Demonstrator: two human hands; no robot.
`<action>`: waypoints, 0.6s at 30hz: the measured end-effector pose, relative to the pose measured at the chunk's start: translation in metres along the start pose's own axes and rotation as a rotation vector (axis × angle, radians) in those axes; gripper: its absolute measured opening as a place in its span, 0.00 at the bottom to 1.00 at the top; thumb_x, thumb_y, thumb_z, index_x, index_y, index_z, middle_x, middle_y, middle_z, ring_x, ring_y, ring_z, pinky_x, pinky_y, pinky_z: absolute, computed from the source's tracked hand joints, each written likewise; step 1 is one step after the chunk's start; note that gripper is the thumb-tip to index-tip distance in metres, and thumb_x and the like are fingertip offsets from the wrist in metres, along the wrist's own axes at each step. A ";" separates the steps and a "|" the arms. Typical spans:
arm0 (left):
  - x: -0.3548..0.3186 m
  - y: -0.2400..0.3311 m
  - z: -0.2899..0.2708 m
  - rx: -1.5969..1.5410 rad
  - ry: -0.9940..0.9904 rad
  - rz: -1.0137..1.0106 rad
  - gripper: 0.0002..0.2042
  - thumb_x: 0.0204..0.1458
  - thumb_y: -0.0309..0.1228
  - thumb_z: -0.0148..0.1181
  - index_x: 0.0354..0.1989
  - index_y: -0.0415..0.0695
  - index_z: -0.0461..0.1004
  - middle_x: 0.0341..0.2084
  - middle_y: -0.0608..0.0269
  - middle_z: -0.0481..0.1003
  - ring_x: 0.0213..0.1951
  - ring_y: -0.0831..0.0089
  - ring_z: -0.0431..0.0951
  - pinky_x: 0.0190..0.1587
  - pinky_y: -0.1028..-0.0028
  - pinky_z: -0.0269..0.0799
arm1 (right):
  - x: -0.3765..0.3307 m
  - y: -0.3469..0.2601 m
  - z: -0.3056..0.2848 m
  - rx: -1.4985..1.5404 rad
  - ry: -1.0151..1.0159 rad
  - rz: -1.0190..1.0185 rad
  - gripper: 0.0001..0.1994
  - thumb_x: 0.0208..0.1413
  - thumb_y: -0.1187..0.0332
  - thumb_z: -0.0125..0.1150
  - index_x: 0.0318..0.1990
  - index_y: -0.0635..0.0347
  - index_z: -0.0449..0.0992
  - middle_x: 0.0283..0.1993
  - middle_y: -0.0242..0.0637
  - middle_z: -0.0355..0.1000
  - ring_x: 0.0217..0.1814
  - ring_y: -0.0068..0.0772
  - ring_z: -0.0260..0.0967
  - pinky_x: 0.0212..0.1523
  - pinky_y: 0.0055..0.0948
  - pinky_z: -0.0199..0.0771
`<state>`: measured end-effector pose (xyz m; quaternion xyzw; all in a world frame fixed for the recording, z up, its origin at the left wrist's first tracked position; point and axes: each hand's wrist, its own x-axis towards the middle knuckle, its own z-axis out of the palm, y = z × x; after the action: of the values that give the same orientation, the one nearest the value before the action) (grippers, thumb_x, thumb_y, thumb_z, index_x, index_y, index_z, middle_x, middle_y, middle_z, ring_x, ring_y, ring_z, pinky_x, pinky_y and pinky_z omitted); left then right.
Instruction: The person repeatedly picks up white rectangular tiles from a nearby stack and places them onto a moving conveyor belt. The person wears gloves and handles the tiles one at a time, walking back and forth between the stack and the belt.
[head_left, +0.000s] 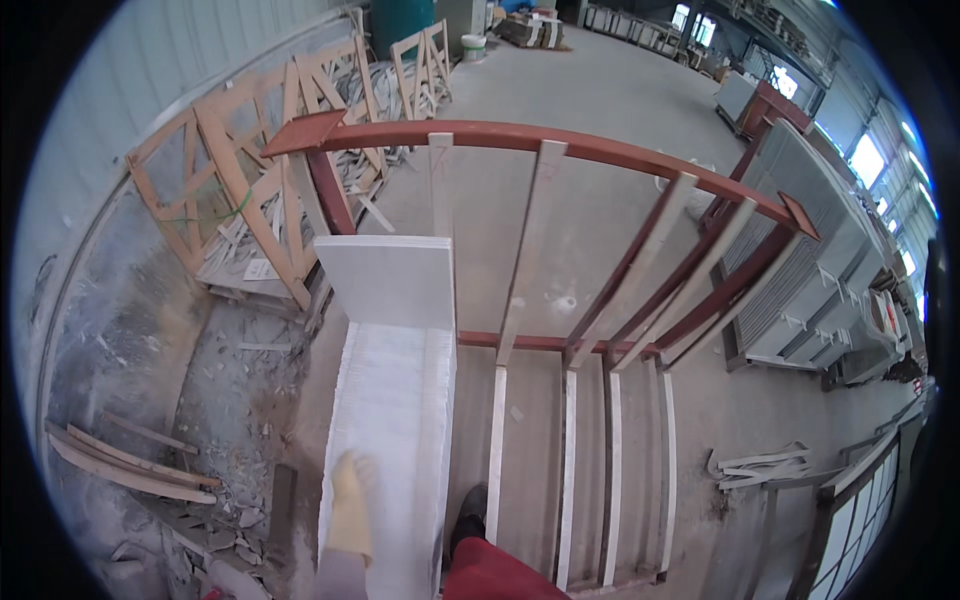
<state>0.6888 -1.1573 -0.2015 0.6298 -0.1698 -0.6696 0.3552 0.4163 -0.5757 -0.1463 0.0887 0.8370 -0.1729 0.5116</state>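
Observation:
My left hand (352, 508), in a yellow glove, is over the long stack of white slabs (398, 400) in front of me. Its fingers look stretched out and nothing shows in them, though motion blurs them a little. Whether the hand touches the slabs I cannot tell. The slabs stand packed on edge, their rough upper edges forming a long row. At the far end a larger white slab (388, 280) leans upright against the reddish metal rack (620, 152). My right hand is out of view.
Pale slats (568, 470) run along the rack's base right of the stack. Wooden frames (240, 190) with strips stand at the far left, above stone rubble (235, 400). Grey slabs (790, 230) lean at the right, and loose strips (765, 467) lie on the floor.

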 end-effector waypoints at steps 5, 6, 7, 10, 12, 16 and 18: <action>0.093 0.138 0.115 0.054 -0.155 0.209 0.13 0.53 0.44 0.55 0.31 0.47 0.69 0.17 0.69 0.66 0.17 0.78 0.66 0.17 0.79 0.58 | 0.012 -0.179 0.029 -0.065 -0.018 -0.087 0.19 0.61 0.57 0.48 0.47 0.64 0.75 0.41 0.41 0.77 0.47 0.28 0.74 0.51 0.23 0.67; 0.132 0.162 0.117 0.109 -0.124 0.357 0.13 0.53 0.44 0.56 0.35 0.47 0.69 0.18 0.70 0.66 0.16 0.79 0.65 0.16 0.80 0.56 | -0.009 -0.241 0.034 -0.037 -0.113 -0.141 0.20 0.61 0.55 0.47 0.50 0.62 0.73 0.42 0.39 0.77 0.48 0.28 0.73 0.48 0.26 0.70; 0.146 0.194 0.134 0.084 -0.240 0.370 0.15 0.53 0.44 0.56 0.38 0.45 0.69 0.23 0.69 0.67 0.22 0.80 0.67 0.21 0.79 0.60 | -0.035 -0.304 0.041 0.007 -0.193 -0.181 0.21 0.60 0.54 0.46 0.52 0.59 0.72 0.44 0.38 0.77 0.49 0.28 0.72 0.46 0.28 0.72; 0.125 0.268 0.233 0.260 -0.092 0.768 0.30 0.48 0.44 0.63 0.55 0.36 0.64 0.43 0.56 0.70 0.46 0.69 0.70 0.48 0.72 0.64 | -0.047 -0.389 0.062 -0.071 -0.190 -0.308 0.21 0.59 0.52 0.48 0.50 0.58 0.74 0.44 0.43 0.75 0.47 0.37 0.73 0.48 0.31 0.70; 0.149 0.293 0.261 0.322 -0.006 0.839 0.34 0.44 0.41 0.66 0.57 0.35 0.62 0.47 0.53 0.70 0.49 0.66 0.70 0.50 0.71 0.64 | -0.025 -0.416 0.077 -0.279 -0.104 -0.474 0.21 0.58 0.52 0.49 0.49 0.60 0.74 0.44 0.45 0.75 0.47 0.42 0.72 0.48 0.33 0.70; 0.168 0.293 0.293 0.203 0.116 0.713 0.34 0.40 0.34 0.69 0.56 0.34 0.62 0.46 0.53 0.71 0.47 0.65 0.72 0.50 0.70 0.65 | -0.007 -0.489 0.103 -0.591 -0.016 -0.617 0.21 0.58 0.55 0.50 0.54 0.57 0.72 0.49 0.45 0.73 0.52 0.37 0.71 0.53 0.29 0.68; 0.175 0.292 0.291 0.058 0.010 0.634 0.34 0.38 0.32 0.69 0.55 0.34 0.62 0.46 0.53 0.71 0.45 0.64 0.72 0.49 0.69 0.65 | -0.014 -0.536 0.118 -0.529 0.009 -0.546 0.22 0.56 0.53 0.53 0.54 0.57 0.72 0.48 0.46 0.73 0.53 0.38 0.70 0.52 0.30 0.68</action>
<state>0.4926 -1.5437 -0.0873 0.5588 -0.3747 -0.5172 0.5290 0.3457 -1.1160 -0.0768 -0.2721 0.8476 -0.0803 0.4484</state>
